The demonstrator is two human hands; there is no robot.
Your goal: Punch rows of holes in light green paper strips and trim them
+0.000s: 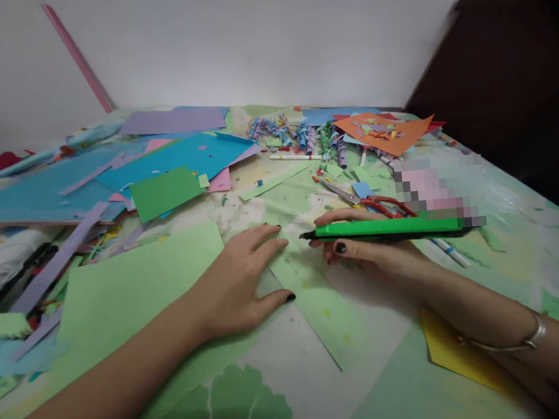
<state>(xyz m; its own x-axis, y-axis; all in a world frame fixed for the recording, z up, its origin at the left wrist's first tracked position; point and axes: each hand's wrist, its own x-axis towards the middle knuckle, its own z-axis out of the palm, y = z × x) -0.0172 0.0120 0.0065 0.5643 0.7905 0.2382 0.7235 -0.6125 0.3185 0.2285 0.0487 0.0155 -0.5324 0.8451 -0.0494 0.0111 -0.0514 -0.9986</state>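
Note:
My left hand (239,281) lies flat with fingers spread on a light green paper sheet (135,294), pressing it to the table. My right hand (361,245) is closed round a green marker (389,227) that lies level, its black tip pointing left toward my left fingertips. A narrower light green paper strip (318,310) runs under both hands. Red-handled scissors (371,203) lie just behind the marker.
Blue, purple, pink and green paper sheets (167,160) pile at the left and back. An orange sheet (383,132) with scraps, curled paper bits (297,133) and pens (294,157) lie at the back. A yellow paper (448,351) sits under my right forearm. Dark furniture (508,85) stands at right.

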